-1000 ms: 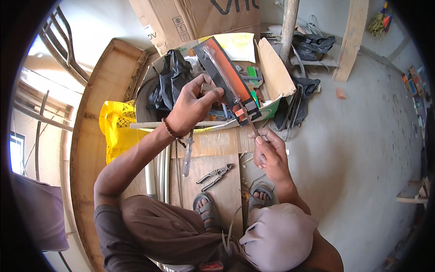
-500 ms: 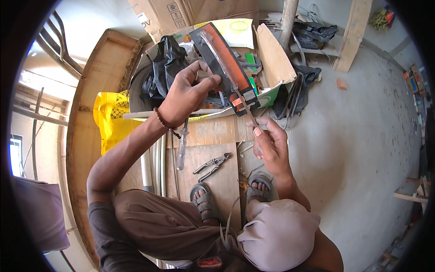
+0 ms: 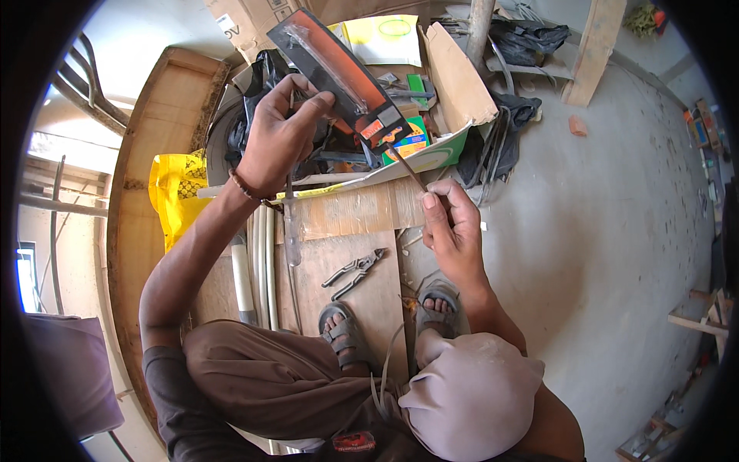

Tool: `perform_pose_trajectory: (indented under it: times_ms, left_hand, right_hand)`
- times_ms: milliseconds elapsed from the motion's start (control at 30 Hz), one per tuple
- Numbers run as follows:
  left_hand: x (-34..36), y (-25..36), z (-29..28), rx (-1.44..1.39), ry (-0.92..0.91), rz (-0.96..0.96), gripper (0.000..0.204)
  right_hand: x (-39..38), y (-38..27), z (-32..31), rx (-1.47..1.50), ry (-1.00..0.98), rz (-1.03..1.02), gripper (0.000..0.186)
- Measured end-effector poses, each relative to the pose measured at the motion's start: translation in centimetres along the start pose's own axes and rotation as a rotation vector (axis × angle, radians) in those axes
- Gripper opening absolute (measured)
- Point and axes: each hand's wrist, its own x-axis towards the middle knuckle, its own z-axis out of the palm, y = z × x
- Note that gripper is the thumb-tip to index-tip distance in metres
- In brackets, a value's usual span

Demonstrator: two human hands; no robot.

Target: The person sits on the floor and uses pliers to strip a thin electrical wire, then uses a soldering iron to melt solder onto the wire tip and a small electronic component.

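Note:
My left hand [image 3: 275, 142] is closed on a flat black-and-orange packaging card [image 3: 339, 69] with a clear plastic blister. A screwdriver [image 3: 292, 231] with a clear handle hangs down below the same hand; its grip on it is partly hidden. My right hand [image 3: 456, 223] pinches the near end of a thin dark rod [image 3: 406, 169] between thumb and fingers. The rod's far end reaches the card's lower right corner; I cannot tell whether it is still inside the blister. Pliers [image 3: 354, 271] with dark handles lie spread on the board by my feet.
Beyond my hands stands an open cardboard box [image 3: 462, 81] with black plastic bags and small packs in it. A yellow bag [image 3: 175, 196] is at its left. Pale pipes [image 3: 262, 269] lie beside the pliers. A wooden frame [image 3: 154, 146] rises at the left; a post [image 3: 596, 50] stands at the right.
The packaging card has moved up and left with my left hand. My right hand has shifted slightly up, and more of the dark rod shows clear of the card.

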Motion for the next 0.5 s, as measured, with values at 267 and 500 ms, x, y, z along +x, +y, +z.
perform_pose_trajectory:
  times_ms: [267, 500]
  left_hand:
    - [0.5, -0.8, -1.0, -0.046, 0.051, -0.044, 0.014]
    - [1.0, -1.2, -1.3, -0.08, 0.042, -0.066, 0.014]
  right_hand:
    - [-0.1, 0.0, 0.8, -0.017, 0.061, -0.05, 0.013]
    - [-0.2, 0.4, 0.2, -0.112, 0.055, -0.046, 0.009]
